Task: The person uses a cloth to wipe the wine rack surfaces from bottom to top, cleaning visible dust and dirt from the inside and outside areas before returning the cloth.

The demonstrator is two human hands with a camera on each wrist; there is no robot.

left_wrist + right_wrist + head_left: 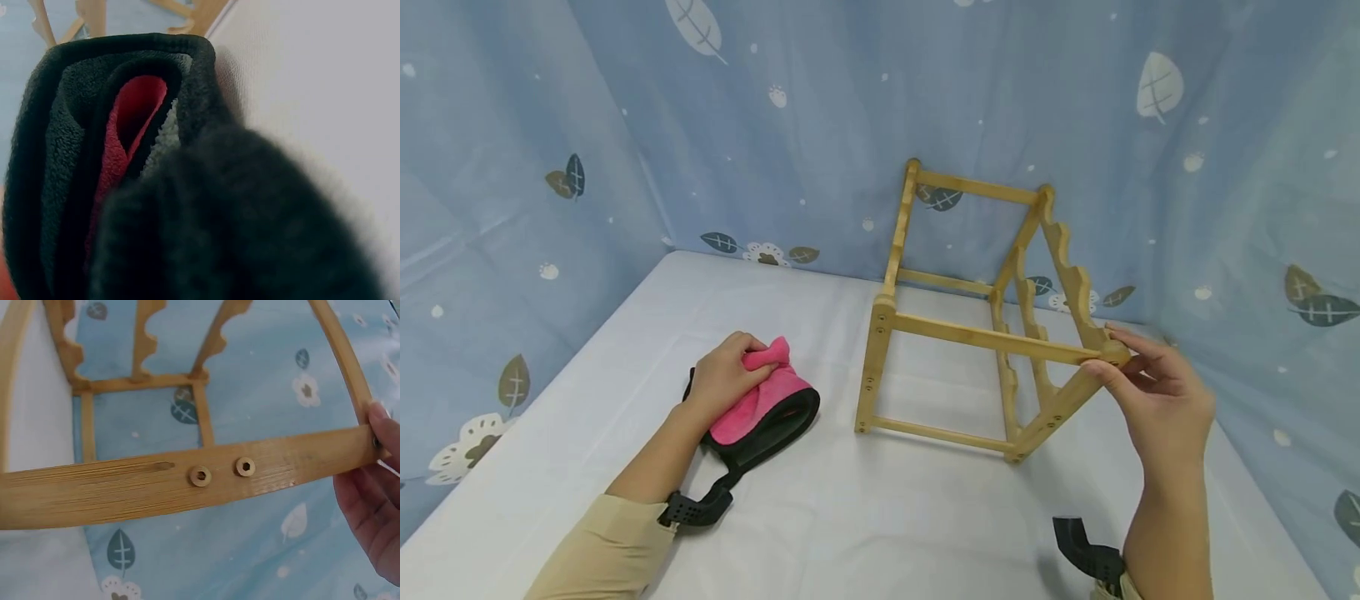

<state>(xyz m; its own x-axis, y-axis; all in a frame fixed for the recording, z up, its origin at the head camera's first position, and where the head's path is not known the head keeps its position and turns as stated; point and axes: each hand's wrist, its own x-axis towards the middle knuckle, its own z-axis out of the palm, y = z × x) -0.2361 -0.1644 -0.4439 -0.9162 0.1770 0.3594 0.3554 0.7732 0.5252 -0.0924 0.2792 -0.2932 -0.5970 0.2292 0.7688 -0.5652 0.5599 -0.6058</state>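
On the left side of the white table, my left hand (pixel 724 379) grips a folded cloth (pixel 758 408), pink on one face and dark with a black edge. In the left wrist view the cloth's folded layers (pixel 69 112) fill much of the picture, with pink showing inside. My right hand (pixel 1168 400) pinches the near right corner of a wooden rack (pixel 985 335) between thumb and fingers. Notched rails run along the rack's right side. The right wrist view shows one rack bar (pixel 125 495) with two hex-socket screws, and fingers (pixel 365 512) at its end.
The white tabletop (pixel 820 533) stretches under both things. Blue leaf-patterned fabric (pixel 820 100) hangs behind the table and along its sides. A black wrist mount (pixel 700 508) sits on the left forearm and another mount (pixel 1086 550) on the right.
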